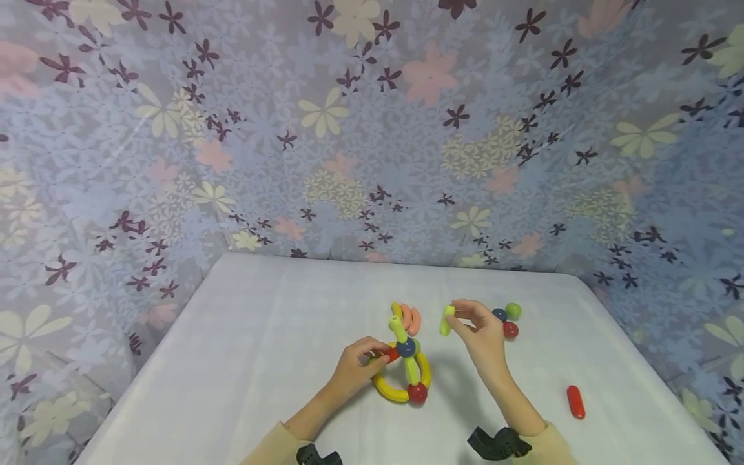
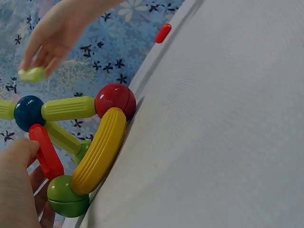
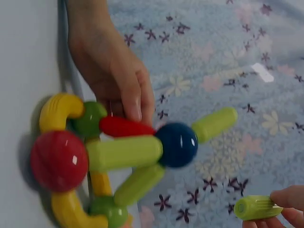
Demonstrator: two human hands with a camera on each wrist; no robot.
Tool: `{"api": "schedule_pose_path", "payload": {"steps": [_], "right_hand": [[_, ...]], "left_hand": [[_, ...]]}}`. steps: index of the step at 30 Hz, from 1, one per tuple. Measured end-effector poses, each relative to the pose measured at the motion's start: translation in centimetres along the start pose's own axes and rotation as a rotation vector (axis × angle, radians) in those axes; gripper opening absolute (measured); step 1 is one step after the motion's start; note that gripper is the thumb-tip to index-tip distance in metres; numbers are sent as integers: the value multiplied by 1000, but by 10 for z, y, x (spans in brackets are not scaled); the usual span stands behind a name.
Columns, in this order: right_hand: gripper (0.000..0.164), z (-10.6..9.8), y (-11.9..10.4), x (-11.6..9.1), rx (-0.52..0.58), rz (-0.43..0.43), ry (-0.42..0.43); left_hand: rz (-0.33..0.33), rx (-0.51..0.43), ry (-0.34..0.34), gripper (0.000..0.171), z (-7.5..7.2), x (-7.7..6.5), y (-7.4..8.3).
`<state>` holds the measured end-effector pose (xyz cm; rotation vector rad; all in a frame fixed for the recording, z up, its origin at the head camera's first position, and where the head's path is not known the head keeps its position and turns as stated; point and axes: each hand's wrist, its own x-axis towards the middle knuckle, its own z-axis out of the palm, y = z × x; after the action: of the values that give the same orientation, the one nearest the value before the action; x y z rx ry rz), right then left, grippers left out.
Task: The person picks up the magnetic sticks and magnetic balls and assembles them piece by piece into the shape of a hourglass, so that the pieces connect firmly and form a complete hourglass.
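A magnetic-stick model stands on the table, its base a ring of curved yellow sticks (image 1: 391,392) joined by a red ball (image 2: 115,100) and green balls (image 2: 68,195). From these balls, a red stick (image 2: 46,151) and light green sticks (image 3: 124,153) slant up to a blue ball (image 1: 405,347). Another light green stick (image 1: 398,328) points up from the blue ball. My left hand (image 1: 357,363) pinches the red stick between thumb and fingers. Off to the right of the model, my right hand (image 1: 482,328) holds a loose light green stick (image 3: 256,207) by one end, above the table.
Behind the model lie two curved pink sticks (image 1: 415,321) and a curved yellow one (image 1: 396,310). Beyond my right hand are loose green (image 1: 513,310), red (image 1: 511,330) and blue (image 1: 499,314) balls. A red stick (image 1: 576,402) lies at the right of the white table (image 1: 261,323).
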<state>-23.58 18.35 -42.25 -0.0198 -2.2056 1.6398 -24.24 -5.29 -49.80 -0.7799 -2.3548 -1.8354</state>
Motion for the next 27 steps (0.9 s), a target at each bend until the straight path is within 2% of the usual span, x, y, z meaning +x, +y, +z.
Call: {"api": "schedule_pose_path", "payload": {"steps": [5, 10, 14, 21, 27], "right_hand": [[26, 23, -4, 0, 38, -44, -68], [25, 37, -2, -2, 82, -73, -125], [22, 43, 0, -5, 94, -85, -160], [23, 45, 2, -7, 86, -93, -187], [30, 42, 5, -4, 17, -52, -214]], "left_hand": [[-5, -5, 11, 15, 6, 4, -22], [20, -16, 3, 14, 7, 4, -25], [28, 23, 6, 15, 6, 4, -20], [28, 25, -21, 17, -2, -1, 7], [22, 20, -19, 16, -3, -2, 9]]}}
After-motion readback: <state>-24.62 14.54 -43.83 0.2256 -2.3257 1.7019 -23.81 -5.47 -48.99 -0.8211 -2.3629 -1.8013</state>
